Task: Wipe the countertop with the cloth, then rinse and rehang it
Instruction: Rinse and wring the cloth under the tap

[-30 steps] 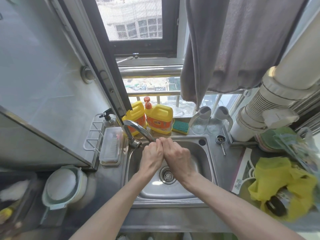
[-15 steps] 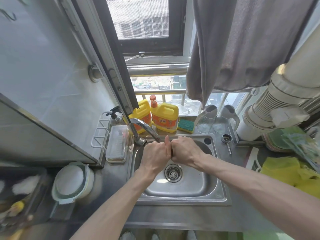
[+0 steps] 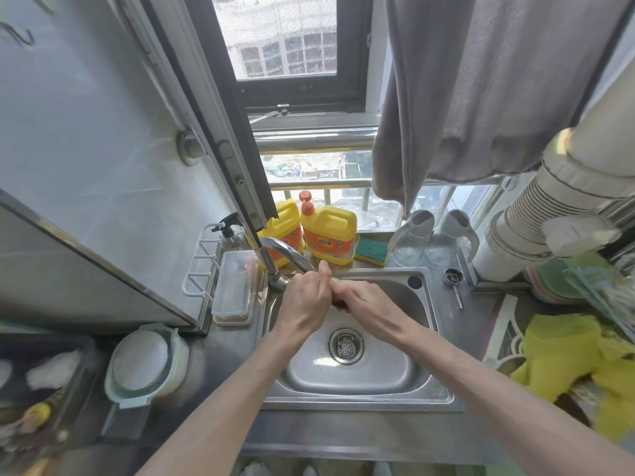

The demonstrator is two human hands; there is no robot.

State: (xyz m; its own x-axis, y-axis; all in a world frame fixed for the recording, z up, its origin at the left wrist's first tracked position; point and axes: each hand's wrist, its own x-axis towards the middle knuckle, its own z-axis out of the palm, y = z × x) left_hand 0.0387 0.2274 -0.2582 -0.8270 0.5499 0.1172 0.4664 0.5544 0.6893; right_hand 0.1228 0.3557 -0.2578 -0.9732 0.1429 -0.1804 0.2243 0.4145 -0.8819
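Note:
My left hand [image 3: 304, 304] and my right hand [image 3: 367, 304] are pressed together over the steel sink [image 3: 360, 401], just under the spout of the faucet [image 3: 281, 249]. The fingers of both are curled against each other, with the left thumb sticking up. Only a dark sliver shows between the palms, and no cloth is visible in them. A large grey cloth [image 3: 481, 97] hangs from above at the upper right, in front of the window. The steel countertop [image 3: 343, 438] runs along the sink's front edge.
Two yellow detergent bottles [image 3: 330, 235] and a green sponge [image 3: 372, 250] stand behind the sink. A clear box [image 3: 235, 286] in a white rack lies to its left, with a lidded bowl [image 3: 144, 365] nearer me. Yellow bags [image 3: 577, 359] and a white duct [image 3: 567, 201] fill the right.
My hands stay joined under the faucet and shift against each other; the right wrist has turned and now lies lower. The camera has tilted, so the sink sits more to the right.

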